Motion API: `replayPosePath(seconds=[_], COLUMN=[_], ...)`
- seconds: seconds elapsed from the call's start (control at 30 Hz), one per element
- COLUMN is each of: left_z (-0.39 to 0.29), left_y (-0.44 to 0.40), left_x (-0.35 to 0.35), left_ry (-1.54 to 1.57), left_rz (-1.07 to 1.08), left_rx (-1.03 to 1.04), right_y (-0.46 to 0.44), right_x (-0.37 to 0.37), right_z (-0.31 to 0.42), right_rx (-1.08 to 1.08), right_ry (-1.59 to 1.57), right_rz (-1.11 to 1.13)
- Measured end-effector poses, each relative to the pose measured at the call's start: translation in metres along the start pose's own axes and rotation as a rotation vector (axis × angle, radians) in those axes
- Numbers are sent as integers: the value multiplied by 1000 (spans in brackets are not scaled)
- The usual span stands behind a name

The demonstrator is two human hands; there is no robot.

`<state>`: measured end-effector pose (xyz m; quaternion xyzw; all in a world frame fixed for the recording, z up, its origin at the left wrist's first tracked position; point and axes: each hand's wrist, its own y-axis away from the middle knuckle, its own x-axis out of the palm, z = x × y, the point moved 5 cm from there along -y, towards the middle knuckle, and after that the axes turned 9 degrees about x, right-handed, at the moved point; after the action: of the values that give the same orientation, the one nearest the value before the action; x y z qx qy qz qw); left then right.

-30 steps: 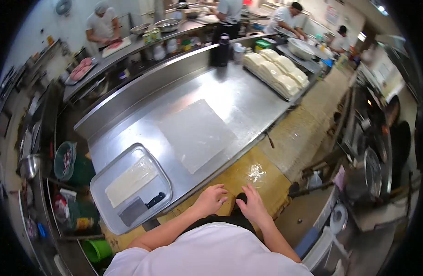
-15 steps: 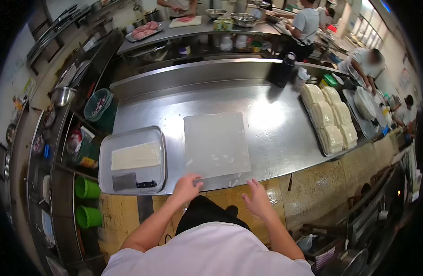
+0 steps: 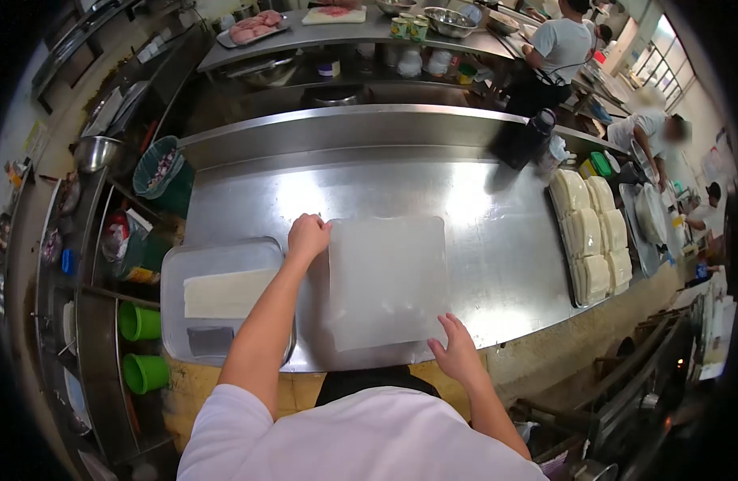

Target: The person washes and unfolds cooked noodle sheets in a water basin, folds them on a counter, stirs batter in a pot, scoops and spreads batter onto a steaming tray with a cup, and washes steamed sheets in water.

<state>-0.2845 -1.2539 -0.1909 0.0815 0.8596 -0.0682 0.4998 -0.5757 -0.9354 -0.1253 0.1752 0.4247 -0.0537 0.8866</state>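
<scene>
A thin, whitish translucent square sheet [image 3: 389, 284] lies on the steel worktable [image 3: 369, 172] before me. My left hand [image 3: 310, 236] reaches across to its far left corner, fingers closed in a pinch there. Near the sheet's close right corner is my right hand [image 3: 457, 345], holding nothing, with fingers apart. To the left, a shallow clear tray [image 3: 172, 280] holds a flat off-white rectangular piece [image 3: 225, 295] and a cleaver [image 3: 210, 341]. My left forearm crosses over this tray and hides the cleaver's handle.
At right, a dark tray [image 3: 572, 280] carries several stacks of white wrapped blocks [image 3: 581, 228]. A black bottle [image 3: 525, 140] stands by the raised back ledge [image 3: 345, 132]. Green buckets [image 3: 140, 322] sit at lower left. Co-workers [image 3: 563, 50] stand beyond the table.
My left hand has moved from the sheet's near edge to its far left corner. The right hand stays near the close right corner, fingers still spread. The view has shifted slightly.
</scene>
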Motion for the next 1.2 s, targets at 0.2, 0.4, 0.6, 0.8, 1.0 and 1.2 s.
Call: replayPosePath(seconds=[0.2, 0.4, 0.6, 0.8, 1.0, 1.2], left_z=[-2, -8, -8, -10, -1, 11], left_y=[-52, -62, -61, -51, -55, -58], left_x=[30, 40, 39, 41, 49, 63], left_ry=[-73, -161, -82, -45, 78, 244], left_rz=[219, 312, 350, 286, 387, 279], left_rx=[-37, 23, -22, 56, 7, -42], right_y=[-21, -46, -76, -91, -104, -151], right_x=[1, -1, -11, -15, -18, -18], right_z=[5, 10, 20, 19, 20, 31], right_rx=[89, 78, 30, -21, -31, -71], right_ry=[24, 26, 44, 36, 35, 79], right_rz=[23, 38, 53, 46, 58, 96])
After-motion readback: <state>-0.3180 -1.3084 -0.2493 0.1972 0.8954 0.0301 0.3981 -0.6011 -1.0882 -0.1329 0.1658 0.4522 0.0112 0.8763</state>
